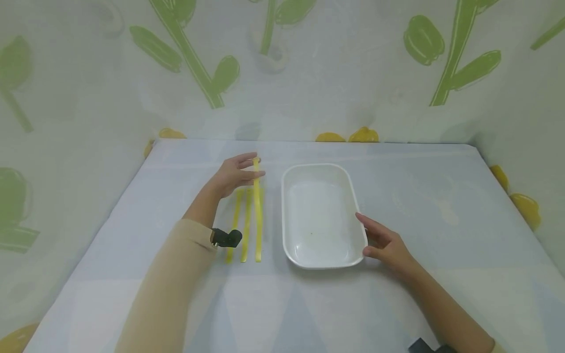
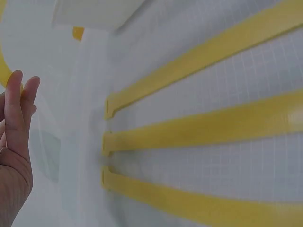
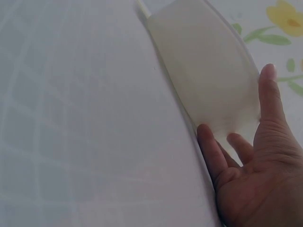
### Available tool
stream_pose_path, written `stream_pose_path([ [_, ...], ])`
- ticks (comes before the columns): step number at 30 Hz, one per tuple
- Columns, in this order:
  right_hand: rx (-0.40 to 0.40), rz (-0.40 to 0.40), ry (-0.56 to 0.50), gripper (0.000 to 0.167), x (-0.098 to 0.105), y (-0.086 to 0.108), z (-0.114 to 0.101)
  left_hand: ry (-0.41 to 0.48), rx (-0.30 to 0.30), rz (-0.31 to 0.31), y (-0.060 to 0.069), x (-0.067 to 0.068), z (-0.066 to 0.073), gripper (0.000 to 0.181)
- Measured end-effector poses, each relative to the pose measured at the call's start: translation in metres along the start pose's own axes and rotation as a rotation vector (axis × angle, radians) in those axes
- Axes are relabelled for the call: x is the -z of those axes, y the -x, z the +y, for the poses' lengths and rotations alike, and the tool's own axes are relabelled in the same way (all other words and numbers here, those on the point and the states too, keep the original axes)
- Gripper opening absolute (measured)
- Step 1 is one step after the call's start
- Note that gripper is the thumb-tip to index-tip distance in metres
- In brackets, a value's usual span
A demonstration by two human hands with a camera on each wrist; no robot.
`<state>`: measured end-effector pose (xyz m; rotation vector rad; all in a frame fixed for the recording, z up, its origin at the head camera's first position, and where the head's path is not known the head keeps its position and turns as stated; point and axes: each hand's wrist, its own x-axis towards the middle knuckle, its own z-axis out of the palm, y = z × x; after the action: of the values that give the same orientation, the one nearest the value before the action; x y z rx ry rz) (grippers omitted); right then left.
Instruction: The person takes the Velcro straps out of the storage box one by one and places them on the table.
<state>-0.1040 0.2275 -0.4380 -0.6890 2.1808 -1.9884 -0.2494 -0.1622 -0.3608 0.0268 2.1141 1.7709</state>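
Observation:
My left hand (image 1: 233,175) pinches one end of a yellow strap (image 1: 258,211), which hangs down over others like it. In the left wrist view, three flat yellow straps (image 2: 203,135) lie side by side on the cloth, each with a slotted head. A white rectangular tub (image 1: 324,215) stands upright to the right of the straps; nothing shows inside except a small dark speck. My right hand (image 1: 390,247) rests against the tub's right side, fingers fairly straight. The right wrist view has its fingertips touching the tub's outer wall (image 3: 208,66).
A pale blue-and-white cloth covers the table (image 1: 423,206). Behind it and along both sides rises a light curtain (image 1: 335,68) printed with green leaves and yellow flowers. A dark wrist camera (image 1: 227,238) sits on the left sleeve above the straps.

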Motion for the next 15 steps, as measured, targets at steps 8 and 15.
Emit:
stream_pose_path([
  [8, 0.006, -0.002, 0.019, 0.070, 0.001, 0.001, -0.001, -0.024, 0.024, 0.032, 0.014, 0.025, -0.017, 0.075],
  [15, 0.011, -0.007, 0.000, 0.070, -0.001, 0.001, -0.001, 0.024, 0.014, 0.036, 0.027, 0.045, -0.034, 0.072],
])
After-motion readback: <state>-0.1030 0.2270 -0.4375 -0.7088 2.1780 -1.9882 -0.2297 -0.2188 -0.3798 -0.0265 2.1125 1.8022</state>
